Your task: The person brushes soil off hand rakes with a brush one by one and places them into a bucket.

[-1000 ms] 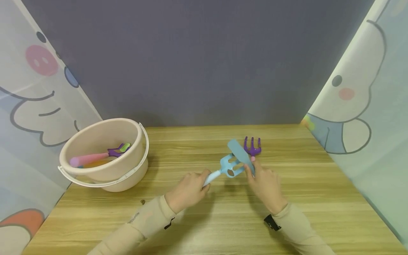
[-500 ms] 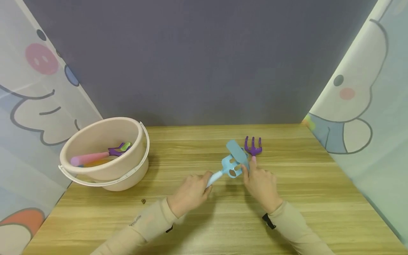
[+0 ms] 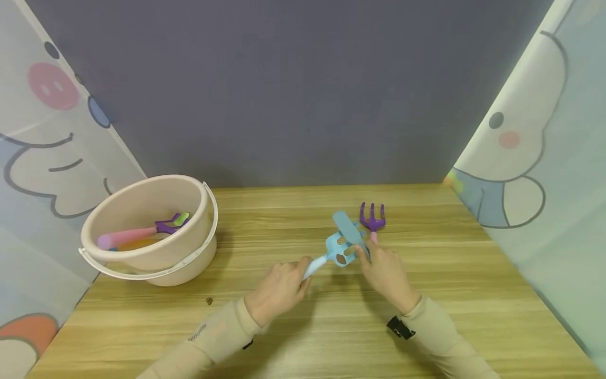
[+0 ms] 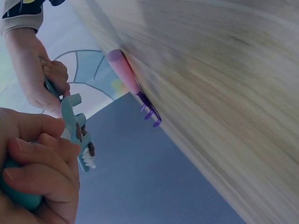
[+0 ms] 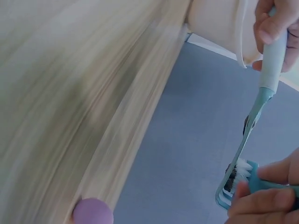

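My left hand [image 3: 279, 289] grips the white handle of a light blue garden fork [image 3: 333, 245], held above the table. A blue brush [image 3: 347, 227] is in my right hand [image 3: 387, 271], pinched between thumb and fingers. In the right wrist view the white bristles [image 5: 243, 171] press against the tines, where dark dirt clings. The left wrist view also shows brown dirt between the tines. Beyond the right hand, a purple hand rake [image 3: 373, 223] with a pink handle lies on the table; in the head view the hand hides most of that handle.
A cream bucket [image 3: 189, 271] stands at the left, its white carrying handle hanging down in front. Inside lie a pink-handled purple tool [image 3: 128, 237] and other colourful tools. One small brown crumb [image 3: 209, 301] sits on the wooden tabletop. Printed cloths and a dark panel enclose the table.
The brush has shifted slightly left and down over the fork's tines with my right hand. My left hand keeps its hold on the fork nearly in place. The head view has shifted a little.
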A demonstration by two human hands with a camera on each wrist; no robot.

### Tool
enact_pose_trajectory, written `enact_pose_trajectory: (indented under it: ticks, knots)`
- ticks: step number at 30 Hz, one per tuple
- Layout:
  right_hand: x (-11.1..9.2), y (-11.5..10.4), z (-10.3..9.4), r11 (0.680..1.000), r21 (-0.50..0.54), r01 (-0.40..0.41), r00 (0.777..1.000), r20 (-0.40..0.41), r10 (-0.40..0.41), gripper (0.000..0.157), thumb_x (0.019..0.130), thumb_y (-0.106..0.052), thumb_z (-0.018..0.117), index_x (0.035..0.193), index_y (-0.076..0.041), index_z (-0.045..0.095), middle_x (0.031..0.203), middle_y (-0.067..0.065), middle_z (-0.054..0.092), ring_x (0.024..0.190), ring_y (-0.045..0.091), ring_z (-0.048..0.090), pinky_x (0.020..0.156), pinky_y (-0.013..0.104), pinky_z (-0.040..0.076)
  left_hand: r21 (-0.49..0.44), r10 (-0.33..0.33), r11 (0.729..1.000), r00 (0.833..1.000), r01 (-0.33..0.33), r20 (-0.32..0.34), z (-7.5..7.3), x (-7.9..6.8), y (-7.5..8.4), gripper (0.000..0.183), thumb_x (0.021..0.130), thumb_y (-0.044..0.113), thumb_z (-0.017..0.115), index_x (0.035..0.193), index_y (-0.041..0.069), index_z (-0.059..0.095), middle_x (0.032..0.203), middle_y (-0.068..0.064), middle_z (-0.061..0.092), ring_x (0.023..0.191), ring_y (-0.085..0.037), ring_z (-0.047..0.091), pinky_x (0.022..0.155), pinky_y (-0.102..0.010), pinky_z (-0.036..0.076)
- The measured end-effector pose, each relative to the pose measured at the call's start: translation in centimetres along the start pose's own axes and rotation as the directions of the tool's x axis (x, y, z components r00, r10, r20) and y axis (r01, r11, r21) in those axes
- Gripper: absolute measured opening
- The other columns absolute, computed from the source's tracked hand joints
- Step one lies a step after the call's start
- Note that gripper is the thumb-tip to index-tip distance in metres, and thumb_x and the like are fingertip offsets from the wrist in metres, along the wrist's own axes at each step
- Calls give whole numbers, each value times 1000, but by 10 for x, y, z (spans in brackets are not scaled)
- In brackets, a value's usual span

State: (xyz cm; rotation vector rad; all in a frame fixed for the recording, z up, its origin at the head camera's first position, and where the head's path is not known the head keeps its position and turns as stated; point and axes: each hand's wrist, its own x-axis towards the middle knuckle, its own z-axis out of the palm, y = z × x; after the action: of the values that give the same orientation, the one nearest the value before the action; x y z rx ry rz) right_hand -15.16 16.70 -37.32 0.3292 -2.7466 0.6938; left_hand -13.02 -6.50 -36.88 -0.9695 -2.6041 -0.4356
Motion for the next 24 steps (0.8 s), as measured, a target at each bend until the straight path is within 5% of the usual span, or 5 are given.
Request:
enact_pose_trajectory:
  ticks: [7,11,19,24]
  knots:
    - [3,3,-4,960,257,-111,984,161,71,31,97,-25,44,110,-2,60,52,-3,36,40,5,27,35,15,25,24,6,1000,1000,-6,-12,0,0,-1,21,82,8,62,101,1,55,54,5,47,41,2,31,33,-6,22]
    - [4,4,-8,917,357,-176,969,225,99,35,98,-28,42,107,0,62,53,-3,35,41,5,27,36,15,24,34,15,999,1000,-15,-4,0,0,-1,22,82,8,62,101,1,54,54,5,47,41,2,30,33,-6,22]
    - [4,2,-7,912,358,-201,954,282,100,38,98,-33,41,108,-3,62,59,-1,42,47,7,33,43,23,37,29,9,1000,1000,-9,-3,1,-2,-1,23,82,8,62,103,1,54,54,5,47,41,2,31,33,-6,22]
    - [0,-1,-4,928,337,-159,964,258,71,35,98,-32,42,100,-4,62,51,-4,34,41,7,27,36,16,26,29,0,1000,1000,0,-4,2,-3,-2,24,83,8,61,105,1,55,54,5,46,40,2,31,33,-6,22]
